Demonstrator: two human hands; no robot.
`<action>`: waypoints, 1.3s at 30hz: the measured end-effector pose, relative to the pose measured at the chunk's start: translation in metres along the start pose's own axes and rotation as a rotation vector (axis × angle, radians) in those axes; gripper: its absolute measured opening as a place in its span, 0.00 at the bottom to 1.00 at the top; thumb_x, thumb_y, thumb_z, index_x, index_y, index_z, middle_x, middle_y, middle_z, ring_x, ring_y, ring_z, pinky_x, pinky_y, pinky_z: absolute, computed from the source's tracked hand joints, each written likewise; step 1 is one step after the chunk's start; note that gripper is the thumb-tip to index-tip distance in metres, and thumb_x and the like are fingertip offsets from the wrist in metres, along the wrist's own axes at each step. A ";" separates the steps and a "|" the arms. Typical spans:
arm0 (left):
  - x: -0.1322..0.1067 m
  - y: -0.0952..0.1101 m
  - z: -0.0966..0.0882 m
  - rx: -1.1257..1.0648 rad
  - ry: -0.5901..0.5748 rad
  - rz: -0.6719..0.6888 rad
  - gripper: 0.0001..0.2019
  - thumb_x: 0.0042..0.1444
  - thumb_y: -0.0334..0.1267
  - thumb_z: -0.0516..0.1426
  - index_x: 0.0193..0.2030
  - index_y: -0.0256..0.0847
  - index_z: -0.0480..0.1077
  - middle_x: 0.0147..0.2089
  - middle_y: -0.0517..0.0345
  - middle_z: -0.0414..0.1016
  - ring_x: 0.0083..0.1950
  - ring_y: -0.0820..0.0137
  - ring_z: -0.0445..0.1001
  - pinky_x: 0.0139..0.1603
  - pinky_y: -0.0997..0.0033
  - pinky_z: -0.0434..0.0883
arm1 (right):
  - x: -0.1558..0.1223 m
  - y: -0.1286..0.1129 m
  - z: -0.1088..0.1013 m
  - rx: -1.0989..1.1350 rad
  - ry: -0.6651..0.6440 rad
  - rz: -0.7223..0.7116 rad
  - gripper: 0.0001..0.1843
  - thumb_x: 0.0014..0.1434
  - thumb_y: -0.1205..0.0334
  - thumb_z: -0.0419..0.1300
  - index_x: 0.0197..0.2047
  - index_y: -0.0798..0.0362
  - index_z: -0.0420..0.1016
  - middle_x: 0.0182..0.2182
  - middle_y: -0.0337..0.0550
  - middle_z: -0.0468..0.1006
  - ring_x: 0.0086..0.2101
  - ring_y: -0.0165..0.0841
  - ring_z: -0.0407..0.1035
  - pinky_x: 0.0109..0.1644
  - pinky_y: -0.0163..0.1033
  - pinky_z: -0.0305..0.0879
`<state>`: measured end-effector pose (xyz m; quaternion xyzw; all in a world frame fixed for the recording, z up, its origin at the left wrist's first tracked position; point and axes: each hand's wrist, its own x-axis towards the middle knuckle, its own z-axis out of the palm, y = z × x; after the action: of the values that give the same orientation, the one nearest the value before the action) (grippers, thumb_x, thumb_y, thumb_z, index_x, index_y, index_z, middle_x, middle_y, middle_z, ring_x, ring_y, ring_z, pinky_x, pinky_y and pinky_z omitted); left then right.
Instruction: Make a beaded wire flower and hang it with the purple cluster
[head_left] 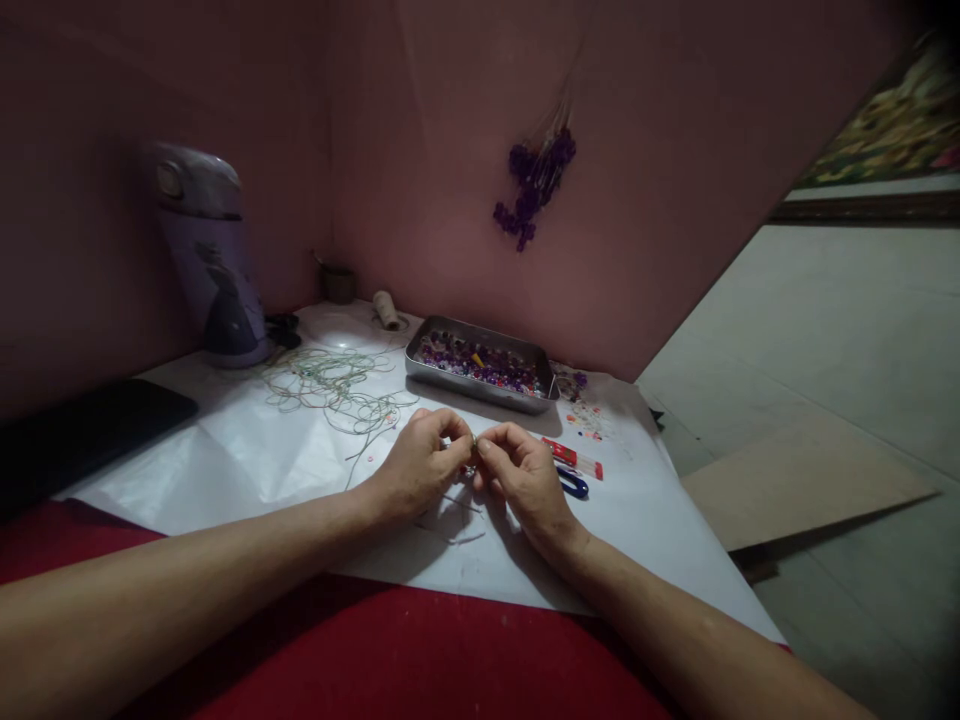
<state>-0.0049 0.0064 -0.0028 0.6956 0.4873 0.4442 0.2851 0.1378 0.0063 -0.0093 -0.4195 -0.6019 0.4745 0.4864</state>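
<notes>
My left hand (420,462) and my right hand (523,475) meet fingertip to fingertip over a white sheet (247,450). Both are closed in a pinch on a small bead (474,441) and a thin thread that trails down beneath them. A metal tray (480,368) full of purple and mixed beads lies just beyond the hands. To the left of the tray, loose green thread (330,385) lies in a tangle.
A red tube (571,458) and blue-handled scissors (574,485) lie right of my right hand. A purple flask (211,262), a thread spool (386,310) and a small cup (339,284) stand at the back. Purple beads (534,185) hang on the wall. A black object (82,430) lies at left.
</notes>
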 end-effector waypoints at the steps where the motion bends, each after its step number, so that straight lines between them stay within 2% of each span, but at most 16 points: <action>1: 0.000 0.000 0.000 -0.006 -0.001 -0.001 0.09 0.54 0.33 0.52 0.23 0.40 0.64 0.27 0.59 0.69 0.34 0.68 0.65 0.38 0.66 0.61 | 0.000 0.000 0.000 -0.005 0.001 0.003 0.09 0.54 0.58 0.59 0.29 0.53 0.67 0.15 0.32 0.70 0.15 0.24 0.60 0.18 0.30 0.54; 9: -0.001 0.001 0.001 -0.087 -0.015 -0.049 0.07 0.56 0.35 0.52 0.28 0.39 0.68 0.29 0.57 0.71 0.32 0.68 0.67 0.36 0.66 0.63 | 0.003 0.009 -0.003 -0.011 0.000 -0.008 0.09 0.57 0.57 0.59 0.29 0.54 0.68 0.16 0.34 0.71 0.16 0.25 0.61 0.20 0.31 0.55; 13: 0.000 0.001 0.000 -0.036 -0.019 -0.051 0.07 0.53 0.35 0.55 0.27 0.38 0.71 0.29 0.56 0.74 0.36 0.66 0.68 0.40 0.64 0.63 | 0.002 0.008 -0.003 -0.013 0.008 -0.021 0.09 0.57 0.58 0.58 0.30 0.54 0.68 0.15 0.34 0.71 0.17 0.26 0.63 0.22 0.31 0.56; 20: -0.001 -0.004 0.002 -0.019 0.013 -0.037 0.09 0.52 0.35 0.56 0.23 0.39 0.71 0.26 0.58 0.73 0.34 0.68 0.69 0.39 0.66 0.64 | 0.001 0.005 -0.003 -0.023 0.009 -0.022 0.09 0.56 0.58 0.58 0.29 0.54 0.68 0.15 0.33 0.70 0.16 0.25 0.61 0.21 0.32 0.56; 31: 0.001 0.003 0.000 -0.115 0.003 -0.103 0.07 0.51 0.33 0.55 0.24 0.38 0.69 0.25 0.60 0.70 0.26 0.73 0.66 0.28 0.71 0.62 | 0.000 0.002 -0.001 -0.037 0.022 -0.006 0.07 0.53 0.60 0.60 0.28 0.54 0.68 0.17 0.34 0.71 0.17 0.26 0.63 0.21 0.32 0.56; 36: 0.000 0.001 0.001 -0.085 0.013 -0.097 0.08 0.52 0.35 0.55 0.24 0.38 0.69 0.25 0.59 0.71 0.27 0.72 0.66 0.30 0.70 0.63 | 0.002 0.006 -0.002 0.005 0.015 -0.040 0.08 0.56 0.57 0.59 0.33 0.54 0.69 0.24 0.37 0.74 0.20 0.26 0.65 0.22 0.32 0.57; 39: -0.001 0.001 0.000 -0.029 0.004 -0.064 0.09 0.53 0.36 0.55 0.24 0.38 0.70 0.26 0.58 0.72 0.29 0.71 0.66 0.32 0.69 0.63 | 0.003 0.009 -0.003 -0.015 0.003 -0.059 0.09 0.57 0.57 0.59 0.32 0.54 0.69 0.21 0.35 0.71 0.20 0.26 0.65 0.22 0.32 0.56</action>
<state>-0.0040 0.0052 -0.0022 0.6746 0.5032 0.4434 0.3083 0.1411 0.0111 -0.0179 -0.4058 -0.6170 0.4546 0.4979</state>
